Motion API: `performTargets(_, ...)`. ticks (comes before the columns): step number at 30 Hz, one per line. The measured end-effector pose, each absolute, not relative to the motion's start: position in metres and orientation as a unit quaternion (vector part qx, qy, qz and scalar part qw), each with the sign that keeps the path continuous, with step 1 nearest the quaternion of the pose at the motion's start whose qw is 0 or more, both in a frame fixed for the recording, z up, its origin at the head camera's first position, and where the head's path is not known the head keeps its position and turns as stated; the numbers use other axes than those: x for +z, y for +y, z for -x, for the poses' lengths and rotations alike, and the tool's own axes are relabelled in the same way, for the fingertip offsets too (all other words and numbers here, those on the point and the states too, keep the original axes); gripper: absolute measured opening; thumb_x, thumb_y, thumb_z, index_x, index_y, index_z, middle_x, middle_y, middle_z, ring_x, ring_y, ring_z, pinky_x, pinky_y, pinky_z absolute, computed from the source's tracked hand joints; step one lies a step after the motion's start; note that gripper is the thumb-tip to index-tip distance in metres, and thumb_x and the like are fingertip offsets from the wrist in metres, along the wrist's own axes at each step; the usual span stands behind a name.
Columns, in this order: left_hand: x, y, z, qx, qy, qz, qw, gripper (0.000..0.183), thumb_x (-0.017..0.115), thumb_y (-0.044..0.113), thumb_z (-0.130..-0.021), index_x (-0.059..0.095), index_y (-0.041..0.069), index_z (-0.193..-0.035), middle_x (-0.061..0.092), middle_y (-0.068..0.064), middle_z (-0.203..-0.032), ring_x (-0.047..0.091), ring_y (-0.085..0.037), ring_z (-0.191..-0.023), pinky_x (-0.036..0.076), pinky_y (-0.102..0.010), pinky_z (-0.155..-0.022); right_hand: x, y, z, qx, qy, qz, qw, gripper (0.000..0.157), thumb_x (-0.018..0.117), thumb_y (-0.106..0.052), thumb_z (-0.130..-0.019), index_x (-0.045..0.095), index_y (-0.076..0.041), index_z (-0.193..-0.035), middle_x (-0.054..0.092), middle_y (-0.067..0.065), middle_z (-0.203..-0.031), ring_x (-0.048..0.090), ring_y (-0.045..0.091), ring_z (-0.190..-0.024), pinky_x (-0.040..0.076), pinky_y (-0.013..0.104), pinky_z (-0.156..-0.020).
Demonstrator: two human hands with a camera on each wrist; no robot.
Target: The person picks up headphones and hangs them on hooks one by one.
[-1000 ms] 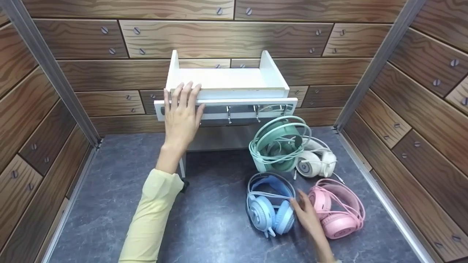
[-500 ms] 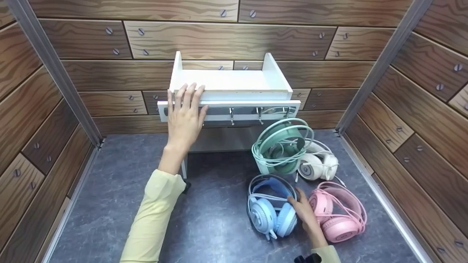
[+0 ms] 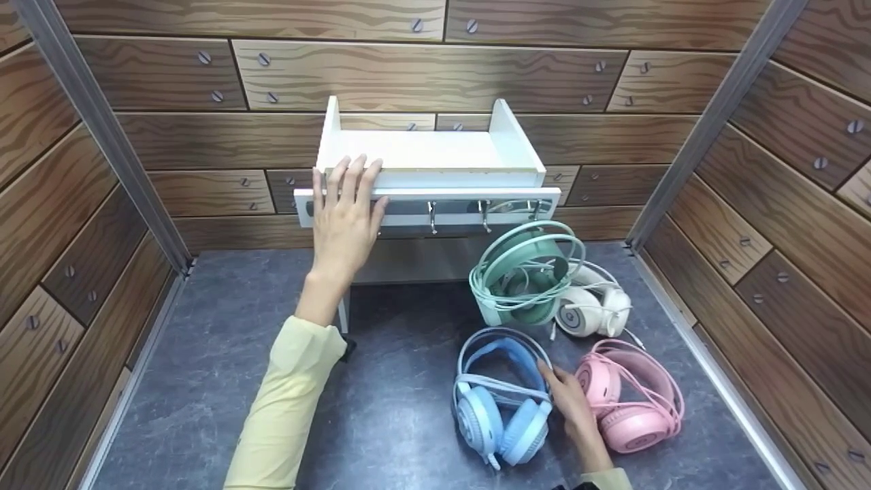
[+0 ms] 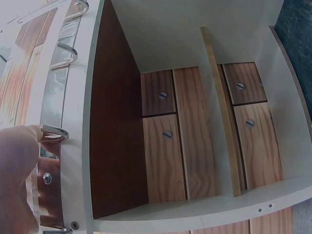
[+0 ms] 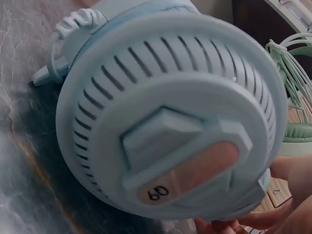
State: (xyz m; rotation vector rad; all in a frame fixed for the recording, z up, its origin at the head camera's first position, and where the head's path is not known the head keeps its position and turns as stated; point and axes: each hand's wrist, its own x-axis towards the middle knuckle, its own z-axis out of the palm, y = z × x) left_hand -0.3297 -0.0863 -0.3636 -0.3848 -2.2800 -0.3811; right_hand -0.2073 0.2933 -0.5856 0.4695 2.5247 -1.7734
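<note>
My left hand (image 3: pixel 343 224) rests on the left end of a white shelf's hook rail (image 3: pixel 401 216), fingers straight and spread over its top edge. In the left wrist view, part of that hand (image 4: pixel 17 175) lies by a metal hook (image 4: pixel 56 131). At the lower right my right hand (image 3: pixel 570 401) grips the side of the headband of the light-blue headphones (image 3: pixel 503 425). One blue ear cup (image 5: pixel 180 117) fills the right wrist view, with fingers (image 5: pixel 273 217) curled at its lower right. Green headphones (image 3: pixel 520 272), cable wound round them, overlap the rail's right end.
White headphones (image 3: pixel 592 306) lie behind the pink headphones (image 3: pixel 636 401), both right of the blue pair on the dark marbled floor (image 3: pixel 395 381). The shelf's upper tray (image 3: pixel 415 146) stands against the wood-patterned back wall (image 3: pixel 422 75). Metal-edged side walls enclose the space.
My right hand has closed round the blue headphones' band. The headphones have tilted and shifted slightly toward me. My left hand keeps its place on the rail.
</note>
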Motion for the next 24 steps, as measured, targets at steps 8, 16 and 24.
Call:
performTargets(8, -0.364, -0.086, 0.33, -0.152, -0.896, 0.152, 0.389, 0.048, 0.043, 0.04, -0.108, 0.04, 0.021, -0.152, 0.039, -0.004, -0.156, 0.026, -0.027, -0.149, -0.002, -0.051, -0.127, -0.583, 0.29, 0.2, -0.57, 0.805, -0.162, -0.032, 0.053, 0.05, -0.039, -0.106, 0.059, 0.007, -0.13, 0.065, 0.017, -0.116, 0.055, 0.017, -0.1, 0.044, 0.027, -0.083)
performTargets(16, -0.364, -0.086, 0.331, -0.151, -0.895, 0.152, 0.392, 0.048, 0.043, 0.04, -0.108, 0.039, 0.021, -0.152, 0.039, -0.004, -0.156, 0.026, -0.027, -0.149, -0.002, -0.051, -0.127, -0.581, 0.28, 0.191, -0.658, 0.736, -0.149, -0.05, 0.047, 0.049, -0.028, -0.108, 0.047, 0.011, -0.132, 0.067, 0.022, -0.118, 0.075, 0.023, -0.085, 0.061, 0.028, -0.069)
performTargets(24, -0.365, -0.086, 0.332, -0.148, -0.894, 0.152, 0.394, 0.049, 0.043, 0.04, -0.108, 0.039, 0.021, -0.152, 0.039, -0.005, -0.156, 0.026, -0.027, -0.149, -0.001, -0.051, -0.127, -0.577, 0.275, 0.181, -0.669, 0.727, -0.134, -0.077, 0.035, 0.044, -0.022, -0.109, 0.048, 0.009, -0.125, 0.07, 0.016, -0.111, 0.076, 0.018, -0.077, 0.061, 0.029, -0.066)
